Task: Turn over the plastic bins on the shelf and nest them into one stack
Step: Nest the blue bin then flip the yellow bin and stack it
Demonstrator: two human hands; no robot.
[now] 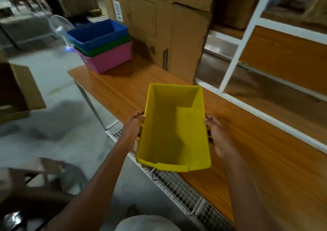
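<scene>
Yellow bin [174, 130] upright, mouth up, above the wooden shelf [247, 142], left hand [135, 123] and right hand [215, 130] gripping its long sides, blue, green and pink stack [104, 45] at the shelf's far end

A white label [117, 10] on the cardboard box [178, 36] carries print too blurred to read.

floor [53, 82]: grey, blurred | cardboard boxes [168, 27] | white frame [235, 57], perhaps shelving
</scene>
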